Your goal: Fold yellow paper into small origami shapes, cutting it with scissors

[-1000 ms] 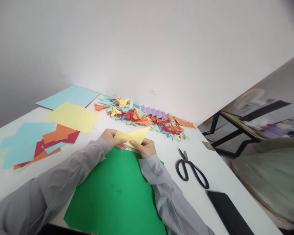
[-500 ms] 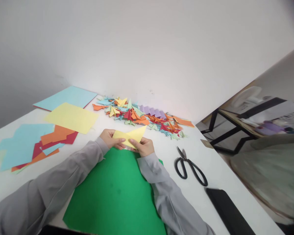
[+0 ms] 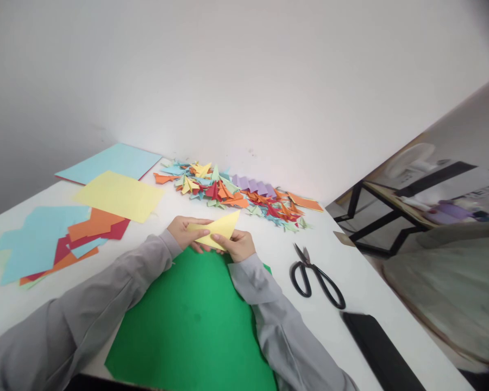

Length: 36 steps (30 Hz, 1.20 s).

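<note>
A piece of folded yellow paper (image 3: 221, 226) is held up between both my hands, its pointed corner rising toward the upper right. My left hand (image 3: 188, 232) pinches its left end, thumb on the near face and fingers behind. At the right side, my right hand (image 3: 237, 244) grips it with the thumb pressed on the front near the middle. Below the hands lies a large green sheet (image 3: 191, 320), partly covered by my right sleeve. The fingers behind the paper are partly hidden.
Folded paper planes (image 3: 212, 187) in many colours are heaped along the wall. Left are a yellow sheet (image 3: 120, 196), blue sheets (image 3: 110, 163) and coloured offcuts (image 3: 44, 233). To the right lie black-handled scissors (image 3: 309, 271) and a flat black object (image 3: 381, 350).
My left hand's fingers have moved along the back and top of the yellow paper. Its upper left flap has shifted, and the raised corner sits slightly further left.
</note>
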Available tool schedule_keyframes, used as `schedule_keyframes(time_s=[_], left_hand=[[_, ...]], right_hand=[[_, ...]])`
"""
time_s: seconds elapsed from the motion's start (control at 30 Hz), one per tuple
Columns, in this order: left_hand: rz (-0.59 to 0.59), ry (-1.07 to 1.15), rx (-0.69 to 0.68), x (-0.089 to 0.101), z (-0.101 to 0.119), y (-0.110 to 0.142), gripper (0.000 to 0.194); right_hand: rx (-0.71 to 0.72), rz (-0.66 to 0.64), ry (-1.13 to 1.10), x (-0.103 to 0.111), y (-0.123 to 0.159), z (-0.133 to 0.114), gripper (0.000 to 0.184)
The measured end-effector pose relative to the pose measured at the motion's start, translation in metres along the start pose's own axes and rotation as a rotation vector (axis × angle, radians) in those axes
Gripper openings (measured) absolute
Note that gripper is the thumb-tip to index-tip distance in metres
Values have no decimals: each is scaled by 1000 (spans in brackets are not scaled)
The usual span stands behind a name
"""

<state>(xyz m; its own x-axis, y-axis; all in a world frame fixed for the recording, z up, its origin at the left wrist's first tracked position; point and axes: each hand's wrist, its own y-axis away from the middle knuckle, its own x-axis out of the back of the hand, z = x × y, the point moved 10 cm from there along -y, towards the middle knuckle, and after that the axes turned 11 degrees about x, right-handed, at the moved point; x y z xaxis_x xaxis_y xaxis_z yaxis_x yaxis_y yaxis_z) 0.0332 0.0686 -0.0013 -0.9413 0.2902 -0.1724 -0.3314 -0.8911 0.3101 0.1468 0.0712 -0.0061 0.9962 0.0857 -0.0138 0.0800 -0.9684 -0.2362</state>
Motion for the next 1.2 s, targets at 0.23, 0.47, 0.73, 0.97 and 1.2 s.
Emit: schedule_keyframes(time_s=[0.23, 0.47, 0.73, 0.97, 1.2], left_hand=[[49, -54, 13, 3, -3, -1, 48], [6, -84, 70, -2, -12, -2, 45], [-29, -37, 152, -3, -17, -1, 48], [84, 86, 117, 14, -10, -3, 53], [97, 98, 83, 15, -4, -1, 53]], right_hand=[[-61, 134, -38, 10, 2, 5, 35], [-75, 258, -113, 22, 3, 8, 33], [-72, 335, -304, 34, -5, 15, 38], [-91, 202, -331, 17, -6, 16, 35], [-128, 177, -80, 11, 5, 7, 33]])
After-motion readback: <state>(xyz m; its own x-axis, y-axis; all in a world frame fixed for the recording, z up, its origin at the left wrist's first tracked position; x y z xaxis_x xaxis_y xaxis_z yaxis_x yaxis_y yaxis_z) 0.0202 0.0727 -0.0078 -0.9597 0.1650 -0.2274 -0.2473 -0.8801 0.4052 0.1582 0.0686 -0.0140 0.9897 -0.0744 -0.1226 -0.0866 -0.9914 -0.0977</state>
